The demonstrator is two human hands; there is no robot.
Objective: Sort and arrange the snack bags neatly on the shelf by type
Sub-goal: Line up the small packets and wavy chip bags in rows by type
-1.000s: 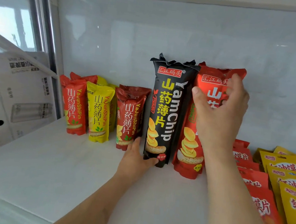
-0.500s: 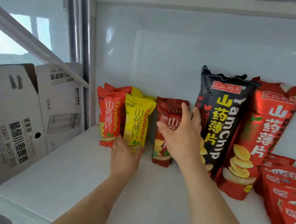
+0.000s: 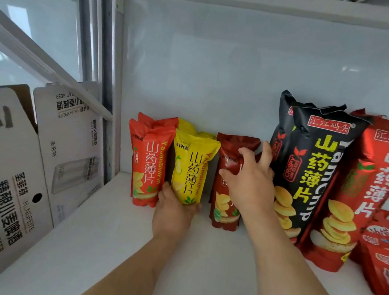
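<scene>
Small yam-chip bags stand upright at the back of the white shelf (image 3: 108, 230): an orange-red bag (image 3: 148, 161), a yellow bag (image 3: 191, 169) and a dark red bag (image 3: 224, 205). My left hand (image 3: 172, 212) grips the bottom of the yellow bag. My right hand (image 3: 248, 181) wraps around the upper half of the dark red bag, fingers spread over its front. To the right stand a tall black bag (image 3: 314, 168) and a tall red bag (image 3: 367, 195), side by side.
An open cardboard beer carton (image 3: 4, 172) leans at the shelf's left end beside a metal upright (image 3: 107, 86). Flat red packets (image 3: 386, 259) lie stacked at the far right, with a bit of yellow packet behind. The grey back wall is close behind the bags.
Both hands left the tall black and red bags and moved left to the small bags. The left hand settled on the yellow bag's base, the right on the dark red bag.
</scene>
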